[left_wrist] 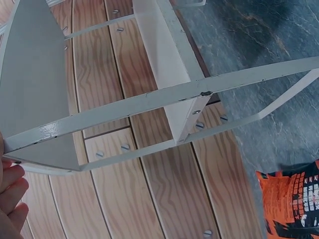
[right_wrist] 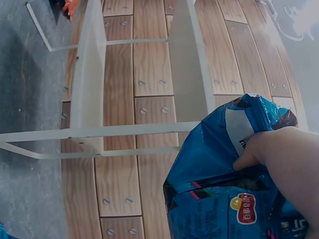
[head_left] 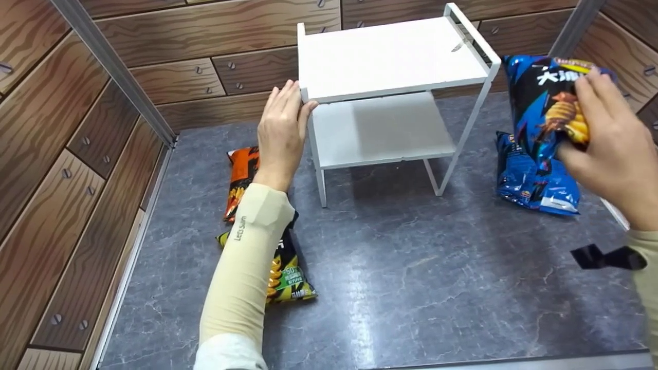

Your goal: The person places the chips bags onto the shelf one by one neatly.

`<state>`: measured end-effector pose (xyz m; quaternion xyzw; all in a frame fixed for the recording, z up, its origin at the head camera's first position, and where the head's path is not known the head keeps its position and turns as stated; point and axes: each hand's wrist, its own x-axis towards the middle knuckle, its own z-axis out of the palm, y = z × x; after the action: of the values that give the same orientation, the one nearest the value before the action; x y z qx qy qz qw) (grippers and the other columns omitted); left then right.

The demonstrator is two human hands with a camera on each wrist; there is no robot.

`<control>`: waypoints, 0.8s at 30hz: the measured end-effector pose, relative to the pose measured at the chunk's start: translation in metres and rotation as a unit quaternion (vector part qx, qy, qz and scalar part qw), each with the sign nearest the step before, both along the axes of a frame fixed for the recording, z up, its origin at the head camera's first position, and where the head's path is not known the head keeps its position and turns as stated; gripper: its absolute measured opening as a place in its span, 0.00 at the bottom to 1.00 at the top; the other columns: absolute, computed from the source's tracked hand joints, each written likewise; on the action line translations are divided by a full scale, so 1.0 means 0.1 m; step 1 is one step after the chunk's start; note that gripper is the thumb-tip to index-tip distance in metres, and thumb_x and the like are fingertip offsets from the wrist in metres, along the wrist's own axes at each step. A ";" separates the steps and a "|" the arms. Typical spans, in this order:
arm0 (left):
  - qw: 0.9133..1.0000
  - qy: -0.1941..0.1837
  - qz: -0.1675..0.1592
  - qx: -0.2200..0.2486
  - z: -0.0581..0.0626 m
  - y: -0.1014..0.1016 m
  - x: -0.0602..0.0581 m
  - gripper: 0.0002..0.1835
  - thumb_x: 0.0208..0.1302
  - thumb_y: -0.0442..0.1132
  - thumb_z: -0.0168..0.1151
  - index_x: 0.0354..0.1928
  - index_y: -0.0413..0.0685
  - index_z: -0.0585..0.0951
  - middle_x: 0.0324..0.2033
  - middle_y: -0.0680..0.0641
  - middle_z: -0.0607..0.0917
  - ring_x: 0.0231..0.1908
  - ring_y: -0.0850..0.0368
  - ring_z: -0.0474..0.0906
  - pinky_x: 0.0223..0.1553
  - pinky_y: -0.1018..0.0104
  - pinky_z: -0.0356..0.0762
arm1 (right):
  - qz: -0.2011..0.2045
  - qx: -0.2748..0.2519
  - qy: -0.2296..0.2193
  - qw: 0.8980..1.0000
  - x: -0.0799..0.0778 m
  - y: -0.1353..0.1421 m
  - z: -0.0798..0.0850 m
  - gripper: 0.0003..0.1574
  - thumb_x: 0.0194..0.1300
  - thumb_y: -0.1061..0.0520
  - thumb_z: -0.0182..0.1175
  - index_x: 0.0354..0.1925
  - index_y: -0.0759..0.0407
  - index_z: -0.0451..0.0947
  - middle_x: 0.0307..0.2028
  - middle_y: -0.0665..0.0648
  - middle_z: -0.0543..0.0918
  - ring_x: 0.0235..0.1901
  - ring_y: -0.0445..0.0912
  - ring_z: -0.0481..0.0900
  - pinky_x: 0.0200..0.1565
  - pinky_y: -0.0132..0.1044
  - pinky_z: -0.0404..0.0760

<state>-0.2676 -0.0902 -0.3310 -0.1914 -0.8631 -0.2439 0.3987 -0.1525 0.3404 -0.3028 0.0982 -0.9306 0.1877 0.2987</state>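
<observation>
A white two-tier shelf rack (head_left: 390,59) stands upright on the floor. At its upper left front corner, my left hand (head_left: 281,121) touches the frame, fingers along the side and thumb by the front edge; in the left wrist view its fingers (left_wrist: 12,189) show beside that corner. Off the rack's right side, my right hand (head_left: 611,144) grips a blue chip bag (head_left: 534,97) above the floor. The right wrist view shows the thumb pressed into the bag's blue foil (right_wrist: 204,159). Another blue chip bag (head_left: 537,180) lies on the floor below, partly covered by the held one.
An orange chip bag (head_left: 239,177) and a yellow-green chip bag (head_left: 293,277) lie on the dark marbled floor (head_left: 411,288), both partly behind the left forearm. Wood-patterned walls (head_left: 200,31) enclose the back and sides, with grey metal posts (head_left: 121,72) at the corners.
</observation>
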 end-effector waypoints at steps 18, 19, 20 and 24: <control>1.000 -0.003 -0.002 0.004 -0.01 0.00 0.00 0.26 0.74 0.51 0.52 0.60 0.35 0.79 0.60 0.38 0.81 0.65 0.49 0.74 0.74 0.64 0.60 | 0.026 0.050 0.065 0.996 -0.19 -0.12 0.33 0.47 0.51 0.69 0.59 0.71 0.71 0.61 0.71 0.72 0.63 0.72 0.68 0.58 0.77 0.52 0.53; 1.000 -0.001 -0.002 0.005 -0.01 0.00 0.00 0.26 0.74 0.51 0.52 0.59 0.35 0.79 0.60 0.38 0.81 0.65 0.48 0.75 0.74 0.64 0.60 | 0.028 0.056 0.071 0.995 -0.21 -0.12 0.35 0.46 0.51 0.69 0.59 0.70 0.71 0.61 0.71 0.72 0.63 0.72 0.68 0.58 0.77 0.51 0.53; 1.000 0.000 -0.003 0.007 -0.01 0.00 0.00 0.26 0.74 0.51 0.52 0.59 0.35 0.79 0.60 0.38 0.81 0.65 0.48 0.75 0.74 0.64 0.60 | 0.032 0.061 0.077 0.995 -0.22 -0.13 0.37 0.47 0.50 0.68 0.59 0.70 0.71 0.62 0.71 0.73 0.63 0.72 0.68 0.58 0.76 0.51 0.54; 1.000 0.003 -0.003 0.009 -0.01 0.00 0.00 0.26 0.74 0.50 0.52 0.59 0.35 0.80 0.60 0.38 0.81 0.65 0.48 0.75 0.74 0.66 0.59 | 0.046 0.076 0.087 0.992 -0.26 -0.21 0.46 0.48 0.49 0.68 0.58 0.71 0.70 0.61 0.71 0.72 0.63 0.73 0.67 0.58 0.76 0.51 0.54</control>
<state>-0.2675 -0.0901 -0.3324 -0.1917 -0.8590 -0.2523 0.4022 -0.1785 0.3191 -0.2567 0.1793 -0.9072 0.1209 0.3608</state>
